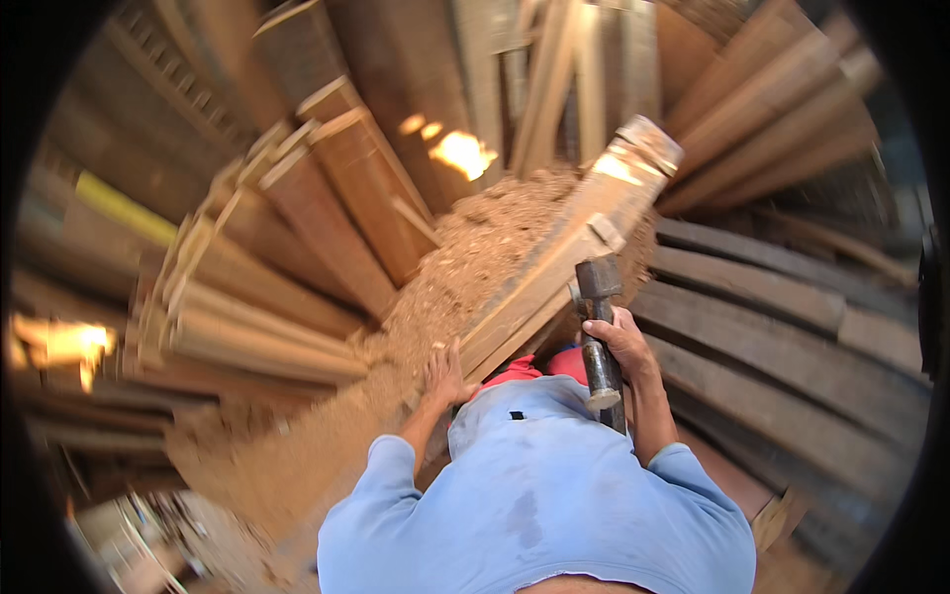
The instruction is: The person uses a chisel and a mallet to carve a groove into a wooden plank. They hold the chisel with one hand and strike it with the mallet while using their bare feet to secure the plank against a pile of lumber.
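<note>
A long light-brown wooden beam slants away from my lap over a mound of sawdust, with a small wood block on its upper side. My left hand rests at the beam's near left edge, fingers spread, holding nothing. To the right of the beam, my right hand is closed around a dark metal hammer. One squared dark end points away from me, and a round worn metal face points toward my body. My fingers hide part of the hammer, and how its parts join is unclear.
Brown sawdust covers the ground around the beam. Stacked boards lean at the left and far side. Long grey-brown timbers lie close on my right. Bright sunlight patches fall on the wood. The outer parts are blurred.
</note>
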Available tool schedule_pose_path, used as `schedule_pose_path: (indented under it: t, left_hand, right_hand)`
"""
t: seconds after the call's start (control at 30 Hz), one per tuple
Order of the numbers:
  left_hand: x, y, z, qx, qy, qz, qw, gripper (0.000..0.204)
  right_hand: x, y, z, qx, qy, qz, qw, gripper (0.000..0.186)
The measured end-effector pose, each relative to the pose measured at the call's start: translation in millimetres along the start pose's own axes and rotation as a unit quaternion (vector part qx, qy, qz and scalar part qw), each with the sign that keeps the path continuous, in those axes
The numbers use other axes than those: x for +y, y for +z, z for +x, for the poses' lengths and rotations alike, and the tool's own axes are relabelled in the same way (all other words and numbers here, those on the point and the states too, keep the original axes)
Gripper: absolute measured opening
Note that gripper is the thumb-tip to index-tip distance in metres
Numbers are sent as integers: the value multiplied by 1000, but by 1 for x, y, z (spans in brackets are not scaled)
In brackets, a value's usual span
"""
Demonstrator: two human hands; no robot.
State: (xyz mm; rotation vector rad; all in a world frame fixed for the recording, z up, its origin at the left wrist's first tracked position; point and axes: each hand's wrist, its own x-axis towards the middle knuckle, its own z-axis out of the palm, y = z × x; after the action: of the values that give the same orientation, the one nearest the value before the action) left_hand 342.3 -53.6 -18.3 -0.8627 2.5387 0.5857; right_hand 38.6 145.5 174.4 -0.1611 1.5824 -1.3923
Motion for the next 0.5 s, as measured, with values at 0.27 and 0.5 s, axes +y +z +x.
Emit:
schedule_pose_path:
  t: [0.27, 0.5]
  left_hand:
    - [38, 4, 9, -62, -112, -28, 991, 115]
    - [81, 26, -23, 23, -195, -66, 978, 109]
  right_hand:
    - [-3, 26, 94, -86, 120, -163, 975, 30]
    - [-31, 47, 150, -279, 123, -231, 924, 31]
